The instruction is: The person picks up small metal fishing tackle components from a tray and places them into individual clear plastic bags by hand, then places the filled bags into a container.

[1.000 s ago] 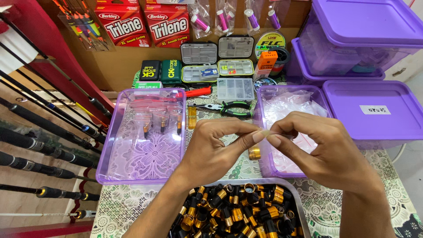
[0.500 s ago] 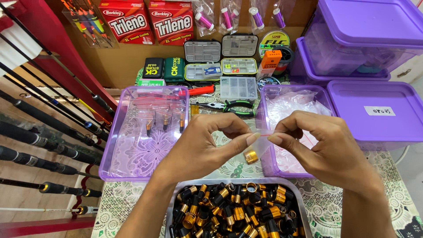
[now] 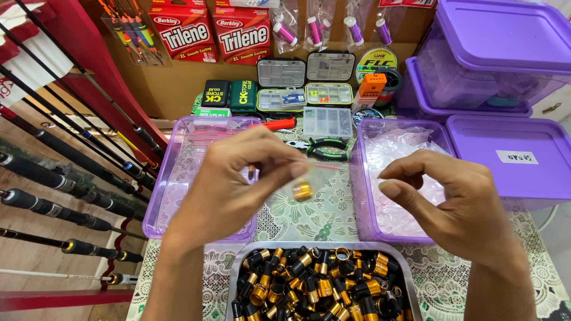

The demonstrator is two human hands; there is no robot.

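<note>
My left hand (image 3: pixel 238 190) pinches the top edge of a small clear bag (image 3: pixel 309 178) between thumb and fingertips, so the bag hangs free above the desk (image 3: pixel 309 214) and the gold ring (image 3: pixel 303 191) settles at its bottom, just below and to the right of my grip. My right hand (image 3: pixel 452 202) is off the bag, fingers curled loosely on nothing, hovering over the right purple tray (image 3: pixel 363 178) of clear bags. The metal tray (image 3: pixel 315 246) of black-and-gold rings sits right under both hands, within easy reach.
</note>
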